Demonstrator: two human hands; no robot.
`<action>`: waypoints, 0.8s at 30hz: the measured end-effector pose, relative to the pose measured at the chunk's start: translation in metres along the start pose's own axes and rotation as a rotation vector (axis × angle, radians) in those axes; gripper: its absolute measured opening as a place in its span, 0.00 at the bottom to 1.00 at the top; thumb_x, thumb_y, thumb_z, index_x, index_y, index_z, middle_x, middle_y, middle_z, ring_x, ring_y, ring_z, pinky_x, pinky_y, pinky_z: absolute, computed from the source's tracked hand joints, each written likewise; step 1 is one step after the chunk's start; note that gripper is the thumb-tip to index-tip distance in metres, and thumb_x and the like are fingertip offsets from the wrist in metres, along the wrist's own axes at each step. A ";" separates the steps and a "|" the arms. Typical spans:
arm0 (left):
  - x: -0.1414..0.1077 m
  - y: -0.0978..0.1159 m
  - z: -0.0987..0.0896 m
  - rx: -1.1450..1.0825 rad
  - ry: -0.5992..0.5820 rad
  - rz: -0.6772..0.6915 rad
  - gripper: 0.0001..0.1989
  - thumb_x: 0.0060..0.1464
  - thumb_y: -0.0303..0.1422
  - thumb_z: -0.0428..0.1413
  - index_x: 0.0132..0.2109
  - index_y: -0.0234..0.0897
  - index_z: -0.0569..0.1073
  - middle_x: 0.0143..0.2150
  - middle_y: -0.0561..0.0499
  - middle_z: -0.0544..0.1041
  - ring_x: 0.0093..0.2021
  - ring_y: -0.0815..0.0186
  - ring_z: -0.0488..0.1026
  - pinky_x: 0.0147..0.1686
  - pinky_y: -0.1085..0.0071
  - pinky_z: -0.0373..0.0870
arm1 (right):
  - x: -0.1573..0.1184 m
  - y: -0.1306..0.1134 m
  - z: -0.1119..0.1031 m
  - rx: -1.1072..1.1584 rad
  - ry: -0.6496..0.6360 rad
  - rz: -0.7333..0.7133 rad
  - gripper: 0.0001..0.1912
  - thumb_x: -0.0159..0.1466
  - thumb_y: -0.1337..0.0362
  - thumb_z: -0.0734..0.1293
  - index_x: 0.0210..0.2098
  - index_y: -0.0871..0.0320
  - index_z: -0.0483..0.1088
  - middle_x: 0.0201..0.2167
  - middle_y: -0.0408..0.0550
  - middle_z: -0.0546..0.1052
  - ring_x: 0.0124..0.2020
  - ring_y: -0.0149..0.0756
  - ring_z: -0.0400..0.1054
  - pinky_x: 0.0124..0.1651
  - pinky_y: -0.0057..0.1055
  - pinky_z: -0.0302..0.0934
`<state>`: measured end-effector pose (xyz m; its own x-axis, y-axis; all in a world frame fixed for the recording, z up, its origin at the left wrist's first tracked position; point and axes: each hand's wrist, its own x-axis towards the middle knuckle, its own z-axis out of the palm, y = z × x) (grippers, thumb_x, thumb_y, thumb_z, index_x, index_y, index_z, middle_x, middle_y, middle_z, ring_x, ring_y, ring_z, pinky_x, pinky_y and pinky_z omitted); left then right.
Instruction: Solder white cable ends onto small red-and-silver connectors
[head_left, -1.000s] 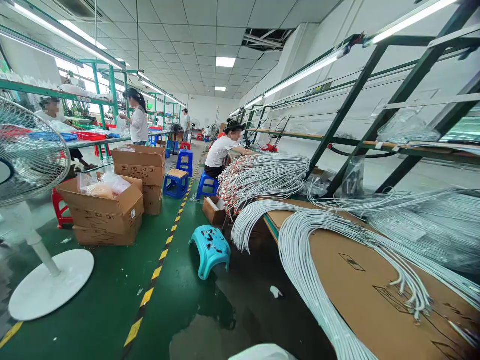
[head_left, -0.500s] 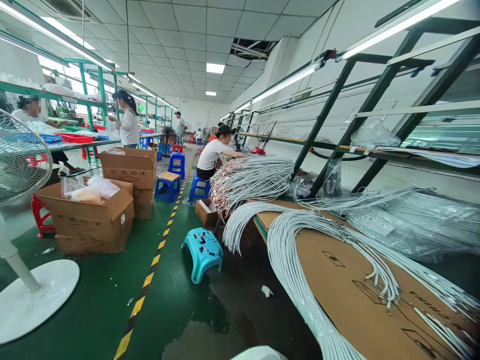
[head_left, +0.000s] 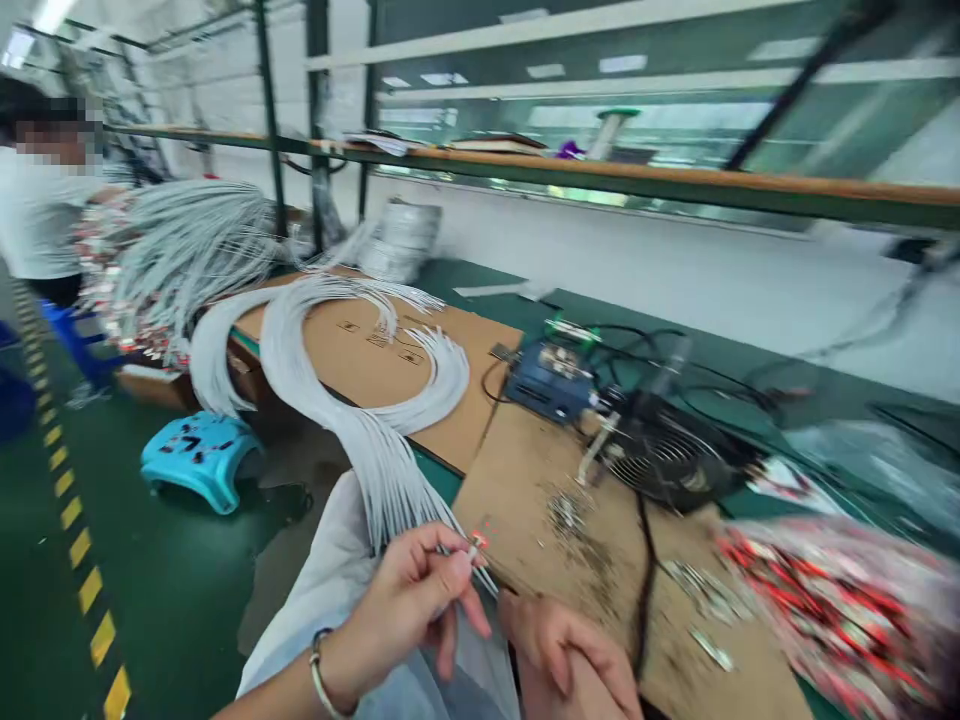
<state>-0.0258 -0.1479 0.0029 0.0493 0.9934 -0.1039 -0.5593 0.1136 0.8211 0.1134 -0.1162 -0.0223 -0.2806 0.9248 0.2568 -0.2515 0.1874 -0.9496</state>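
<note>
Part (head_left: 477,546), tiny and red-tipped, is pinched by the left hand (head_left: 424,590) beside white cables (head_left: 379,475); right hand (head_left: 566,640) is kinda curled, can't tell if anything's held. Past them, green bench (head_left: 480,275) is hogged by black fan (head_left: 667,460) and blue box (head_left: 551,385).

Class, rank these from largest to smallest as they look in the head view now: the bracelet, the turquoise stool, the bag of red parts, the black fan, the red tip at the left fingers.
1. Bag of red parts
2. Turquoise stool and black fan: too alike to rank
3. Bracelet
4. Red tip
</note>
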 end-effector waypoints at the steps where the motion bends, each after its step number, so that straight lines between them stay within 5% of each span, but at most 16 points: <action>1: -0.002 0.002 0.001 0.023 -0.012 -0.021 0.18 0.50 0.47 0.54 0.34 0.34 0.63 0.19 0.54 0.74 0.07 0.78 0.60 0.07 0.84 0.42 | -0.003 -0.001 0.000 0.081 0.017 0.012 0.22 0.57 0.60 0.62 0.12 0.58 0.49 0.11 0.38 0.49 0.16 0.29 0.47 0.21 0.29 0.46; 4: -0.007 0.001 0.005 0.084 -0.008 -0.031 0.18 0.50 0.45 0.55 0.36 0.33 0.65 0.20 0.53 0.74 0.07 0.81 0.55 0.07 0.84 0.42 | -0.002 -0.008 0.002 0.159 0.046 0.048 0.17 0.56 0.64 0.61 0.14 0.57 0.53 0.14 0.39 0.50 0.18 0.30 0.44 0.22 0.29 0.41; 8: -0.010 -0.007 0.012 0.111 0.005 -0.020 0.17 0.50 0.44 0.56 0.37 0.33 0.67 0.17 0.53 0.73 0.09 0.82 0.46 0.08 0.84 0.38 | 0.005 -0.020 0.001 0.056 0.027 0.103 0.14 0.61 0.55 0.60 0.26 0.57 0.64 0.18 0.39 0.56 0.20 0.30 0.47 0.23 0.28 0.44; 24: -0.015 -0.008 0.013 0.331 -0.090 -0.062 0.15 0.52 0.44 0.54 0.37 0.35 0.69 0.17 0.53 0.72 0.11 0.80 0.50 0.11 0.83 0.44 | 0.007 -0.023 0.005 -0.086 -0.075 0.143 0.21 0.66 0.55 0.52 0.20 0.57 0.55 0.18 0.38 0.54 0.20 0.29 0.46 0.23 0.26 0.44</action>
<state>-0.0111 -0.1635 0.0050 0.1563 0.9802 -0.1215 -0.2549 0.1589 0.9538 0.1122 -0.1155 0.0029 -0.3772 0.9173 0.1277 -0.1251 0.0862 -0.9884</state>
